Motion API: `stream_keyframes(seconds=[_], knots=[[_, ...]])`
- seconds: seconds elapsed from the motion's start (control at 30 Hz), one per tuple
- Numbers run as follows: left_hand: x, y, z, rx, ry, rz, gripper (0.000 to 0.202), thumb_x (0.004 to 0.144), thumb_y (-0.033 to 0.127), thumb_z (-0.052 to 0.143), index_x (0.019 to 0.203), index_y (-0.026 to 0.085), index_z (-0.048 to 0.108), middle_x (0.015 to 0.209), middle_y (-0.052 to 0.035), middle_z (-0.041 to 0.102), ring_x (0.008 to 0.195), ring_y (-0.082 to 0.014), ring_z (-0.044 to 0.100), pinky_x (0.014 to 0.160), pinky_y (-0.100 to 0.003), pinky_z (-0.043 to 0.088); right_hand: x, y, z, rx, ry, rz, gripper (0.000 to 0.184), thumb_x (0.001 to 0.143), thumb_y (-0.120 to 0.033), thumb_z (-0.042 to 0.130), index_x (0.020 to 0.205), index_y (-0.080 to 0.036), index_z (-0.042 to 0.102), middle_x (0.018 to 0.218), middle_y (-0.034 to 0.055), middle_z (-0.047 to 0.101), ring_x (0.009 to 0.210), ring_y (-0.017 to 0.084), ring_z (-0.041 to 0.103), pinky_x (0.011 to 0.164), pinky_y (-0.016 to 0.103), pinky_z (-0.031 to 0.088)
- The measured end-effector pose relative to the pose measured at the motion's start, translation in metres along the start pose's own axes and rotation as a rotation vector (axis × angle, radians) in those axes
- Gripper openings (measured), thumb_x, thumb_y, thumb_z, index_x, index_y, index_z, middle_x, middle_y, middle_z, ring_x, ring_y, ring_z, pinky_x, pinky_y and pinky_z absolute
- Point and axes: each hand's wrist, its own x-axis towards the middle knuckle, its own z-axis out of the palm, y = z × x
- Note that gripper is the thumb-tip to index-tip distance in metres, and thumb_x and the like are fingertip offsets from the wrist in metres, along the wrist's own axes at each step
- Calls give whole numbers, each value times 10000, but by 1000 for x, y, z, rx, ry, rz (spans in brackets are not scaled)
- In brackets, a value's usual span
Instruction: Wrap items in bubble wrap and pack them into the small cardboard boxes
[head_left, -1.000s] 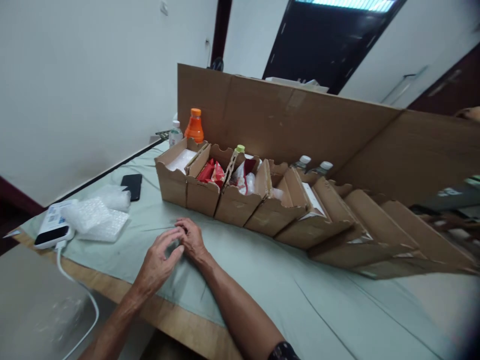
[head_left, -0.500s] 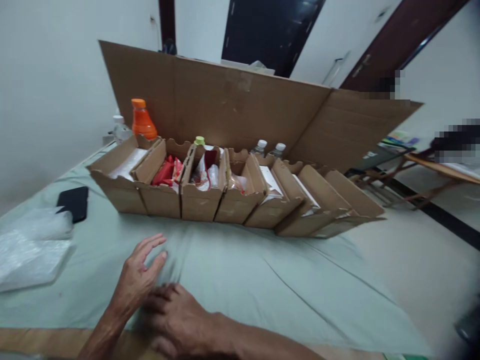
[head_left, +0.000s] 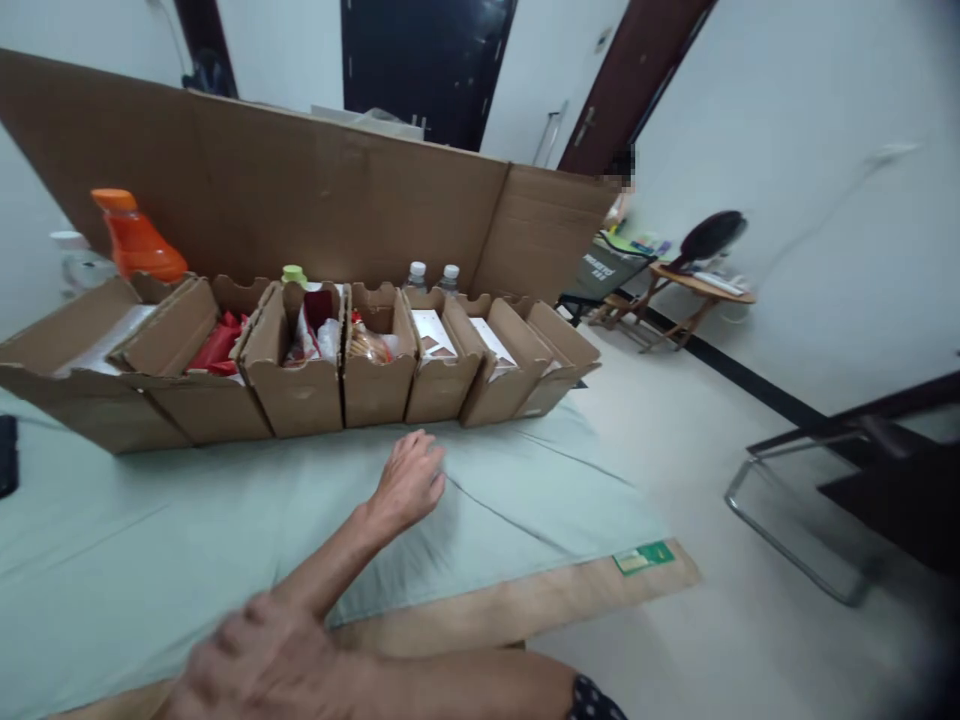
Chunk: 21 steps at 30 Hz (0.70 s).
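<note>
My left hand (head_left: 409,480) lies on the pale green cloth (head_left: 525,500) with its fingers loosely spread, holding nothing, just in front of a row of open cardboard boxes (head_left: 300,395). My right hand (head_left: 255,660) is low at the bottom edge, crossing over the left forearm; it is smeared by motion and its fingers are unclear. The boxes hold red packets (head_left: 217,345), white packets (head_left: 431,335) and bagged snacks (head_left: 367,345).
A tall cardboard sheet (head_left: 300,200) stands behind the boxes, with an orange bottle (head_left: 135,240), a green-capped bottle (head_left: 294,274) and two white-capped bottles (head_left: 431,275). The table's wooden edge (head_left: 525,600) carries a green label (head_left: 643,556). A metal chair frame (head_left: 795,520) and a small wooden table (head_left: 697,290) stand on the floor to the right.
The view has swung right. My left hand has reached forward and right across the cloth toward the boxes. My right hand has drawn back to the bottom edge.
</note>
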Motion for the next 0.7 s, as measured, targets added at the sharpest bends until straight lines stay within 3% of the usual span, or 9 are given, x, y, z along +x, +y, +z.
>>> stream_keyframes(seconds=[0.1, 0.2, 0.27, 0.33, 0.4, 0.47, 0.53, 0.63, 0.7], knots=[[2, 17, 16, -4, -29, 57, 237, 849, 191, 666, 1076, 184, 734, 1284, -158, 680, 1371, -345, 506, 1143, -517, 416, -4, -7, -1, 37, -6, -61, 325, 1038, -436, 493, 821, -286, 683, 868, -80, 744, 776, 129, 648, 681, 276, 523], [-3, 14, 31, -21, -17, 72, 222, 814, 187, 662, 1019, 200, 745, 1175, -148, 720, 1239, -343, 603, 1069, -531, 481, -57, 38, -29, -17, 35, 98, 289, 1006, -432, 541, 910, -204, 691, 937, 31, 753, 817, 197, 647, 756, 373, 530], [-8, 5, 38, -41, 17, 82, 250, 809, 205, 656, 1042, 221, 747, 1206, -136, 719, 1220, -331, 620, 1069, -533, 487, -115, 83, -63, -173, 188, 402, 214, 997, -321, 559, 1035, -167, 702, 1159, 129, 745, 1045, 258, 655, 922, 447, 507], [-11, -8, 42, -54, 74, 85, 293, 831, 241, 636, 1105, 231, 739, 1290, -128, 697, 1274, -325, 593, 1100, -540, 467, -176, 123, -106, -345, 291, 691, 218, 967, -157, 517, 1048, -170, 719, 1229, 158, 736, 1145, 300, 644, 985, 513, 477], [-14, -23, 44, -55, 139, 69, 320, 864, 277, 601, 1152, 220, 727, 1325, -134, 682, 1301, -323, 574, 1103, -550, 464, -225, 154, -149, -430, 326, 851, 215, 948, -184, 541, 1035, -191, 737, 1230, 161, 739, 1183, 337, 640, 964, 546, 491], [-15, -35, 45, -51, 192, 48, 314, 895, 303, 556, 1142, 208, 727, 1286, -140, 698, 1257, -316, 597, 1073, -556, 484, -256, 176, -188, -443, 364, 898, 217, 953, -235, 555, 1054, -212, 745, 1226, 138, 748, 1176, 321, 660, 973, 532, 506], [-15, -45, 47, -45, 220, 42, 302, 910, 327, 534, 1093, 202, 738, 1220, -144, 722, 1189, -316, 629, 1035, -560, 504, -268, 198, -217, -418, 404, 910, 224, 950, -257, 559, 1059, -214, 751, 1220, 119, 757, 1168, 300, 675, 998, 508, 512], [-16, -53, 53, -4, 232, 64, 298, 929, 368, 529, 1048, 208, 751, 1188, -144, 737, 1147, -325, 652, 989, -552, 524, -261, 240, -245, -343, 433, 959, 248, 936, -227, 541, 1055, -195, 757, 1215, 100, 763, 1179, 271, 677, 1051, 461, 496], [-18, -56, 58, 59, 237, 104, 289, 942, 372, 538, 1064, 219, 751, 1209, -135, 735, 1149, -319, 660, 964, -520, 537, -247, 277, -257, -275, 352, 1035, 291, 936, -192, 507, 1088, -171, 755, 1217, 97, 760, 1168, 251, 682, 1039, 408, 499]])
